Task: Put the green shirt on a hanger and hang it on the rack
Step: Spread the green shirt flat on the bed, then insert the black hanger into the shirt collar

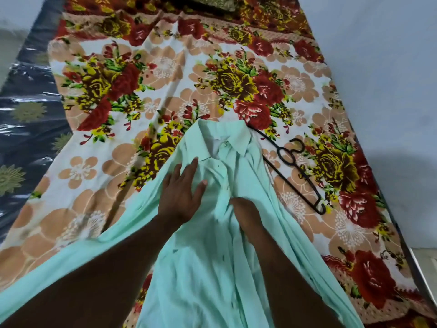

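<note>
A: Why press the left hand flat on the green shirt?

B: Probably to pin it on the bed, fingers straight, while the right hand clutches a fold beside it. The hanger lies unused, just right of that hand.

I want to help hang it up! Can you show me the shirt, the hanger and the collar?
shirt [212, 268]: head view, on its front cloth, low in the picture.
hanger [307, 181]: head view, on its sloping arm.
collar [238, 140]: head view, on the flap nearest the hanger.
</note>
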